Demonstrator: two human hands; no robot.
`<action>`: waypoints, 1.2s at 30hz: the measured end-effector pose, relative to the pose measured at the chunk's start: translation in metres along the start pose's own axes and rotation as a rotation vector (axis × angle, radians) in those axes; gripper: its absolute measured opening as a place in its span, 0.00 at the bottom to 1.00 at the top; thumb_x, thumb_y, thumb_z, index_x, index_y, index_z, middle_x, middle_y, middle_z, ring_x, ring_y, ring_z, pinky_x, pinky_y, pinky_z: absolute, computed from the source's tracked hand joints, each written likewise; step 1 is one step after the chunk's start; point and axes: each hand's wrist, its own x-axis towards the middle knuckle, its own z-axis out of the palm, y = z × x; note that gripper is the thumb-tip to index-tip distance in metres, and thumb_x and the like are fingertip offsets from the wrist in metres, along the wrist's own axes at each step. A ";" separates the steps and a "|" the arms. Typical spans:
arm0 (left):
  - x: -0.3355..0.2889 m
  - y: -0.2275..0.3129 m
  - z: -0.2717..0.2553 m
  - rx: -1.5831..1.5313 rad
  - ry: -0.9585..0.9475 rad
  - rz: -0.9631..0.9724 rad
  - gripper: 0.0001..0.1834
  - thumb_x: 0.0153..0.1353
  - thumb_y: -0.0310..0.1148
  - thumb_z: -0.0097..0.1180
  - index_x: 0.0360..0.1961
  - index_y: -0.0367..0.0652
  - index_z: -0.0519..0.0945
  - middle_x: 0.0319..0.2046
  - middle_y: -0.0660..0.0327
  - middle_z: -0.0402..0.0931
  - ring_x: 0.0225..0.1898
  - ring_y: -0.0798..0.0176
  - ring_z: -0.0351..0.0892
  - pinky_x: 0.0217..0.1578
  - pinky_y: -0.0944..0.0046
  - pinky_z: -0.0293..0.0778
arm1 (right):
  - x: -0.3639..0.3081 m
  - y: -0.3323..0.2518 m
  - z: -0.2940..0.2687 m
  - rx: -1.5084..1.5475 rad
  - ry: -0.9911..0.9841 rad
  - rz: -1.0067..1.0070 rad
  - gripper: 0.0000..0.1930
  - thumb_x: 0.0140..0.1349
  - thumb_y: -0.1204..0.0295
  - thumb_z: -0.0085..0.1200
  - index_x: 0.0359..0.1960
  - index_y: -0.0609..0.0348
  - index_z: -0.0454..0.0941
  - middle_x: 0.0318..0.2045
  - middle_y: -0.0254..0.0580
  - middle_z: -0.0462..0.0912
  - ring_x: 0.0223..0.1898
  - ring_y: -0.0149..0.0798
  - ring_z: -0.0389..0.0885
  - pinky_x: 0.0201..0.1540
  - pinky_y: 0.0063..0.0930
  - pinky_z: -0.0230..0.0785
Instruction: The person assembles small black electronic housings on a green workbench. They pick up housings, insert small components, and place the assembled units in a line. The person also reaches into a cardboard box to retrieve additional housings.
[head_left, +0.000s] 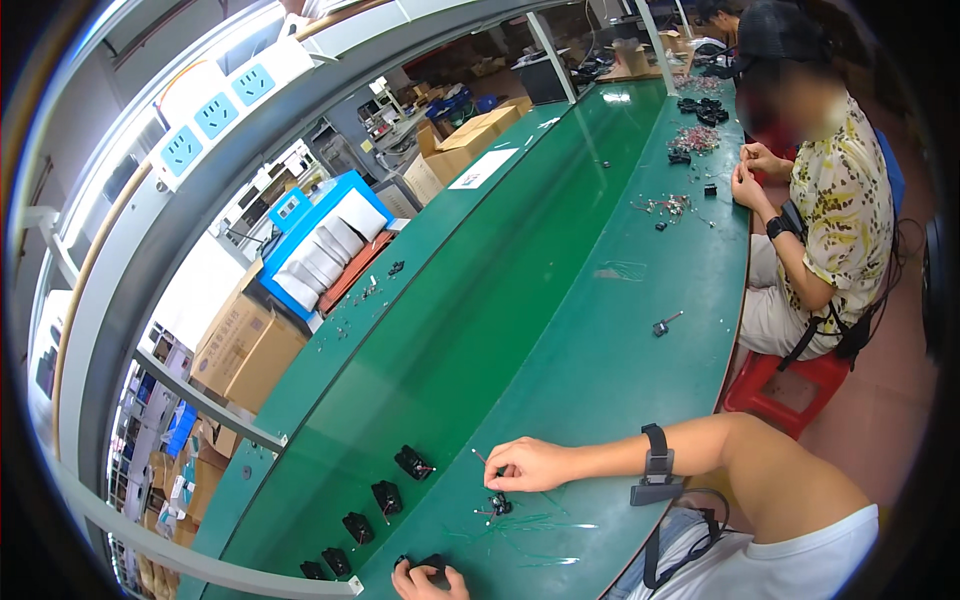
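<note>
My left hand (pixel 428 585) shows at the lower edge, its fingers closed round a small black plastic housing (pixel 432 562). To its upper right, my right hand (pixel 528 465) is pinched over the table, and a thin wire (pixel 478 456) sticks out past its fingertips. Just below the right hand lies a small dark part with short wires (pixel 497 505). Clear greenish plastic strips (pixel 530 530) are scattered beside it. A row of several black housings with wires (pixel 386 497) stands on the green belt to the left.
The long green table (pixel 640 300) runs away to the far right. Along it lie a small part (pixel 662 326), a pile of wires (pixel 695 140) and black housings (pixel 704 108). A co-worker (pixel 830 200) sits at its right edge. A metal frame bar (pixel 230 575) crosses the lower left.
</note>
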 end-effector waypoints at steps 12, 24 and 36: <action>0.022 0.056 -0.001 -0.738 -0.152 -0.058 0.15 0.51 0.23 0.64 0.39 0.38 0.74 0.56 0.49 0.69 0.48 0.56 0.74 0.48 0.60 0.72 | 0.000 -0.010 0.009 0.623 0.015 0.297 0.21 0.64 0.73 0.59 0.56 0.66 0.70 0.42 0.44 0.85 0.42 0.29 0.83 0.43 0.25 0.75; 0.033 0.054 0.044 -0.645 -0.040 0.051 0.17 0.45 0.28 0.73 0.27 0.39 0.73 0.34 0.52 0.75 0.36 0.48 0.77 0.39 0.56 0.74 | -0.003 -0.022 0.008 0.513 -0.100 0.271 0.10 0.63 0.76 0.60 0.45 0.66 0.80 0.36 0.41 0.85 0.38 0.29 0.85 0.42 0.24 0.78; 0.031 0.059 0.046 -0.706 -0.165 -0.066 0.14 0.50 0.28 0.66 0.37 0.40 0.77 0.48 0.47 0.73 0.43 0.44 0.80 0.41 0.53 0.79 | 0.000 -0.031 0.010 0.571 -0.052 0.291 0.07 0.60 0.82 0.61 0.39 0.69 0.79 0.42 0.42 0.78 0.44 0.32 0.81 0.52 0.27 0.76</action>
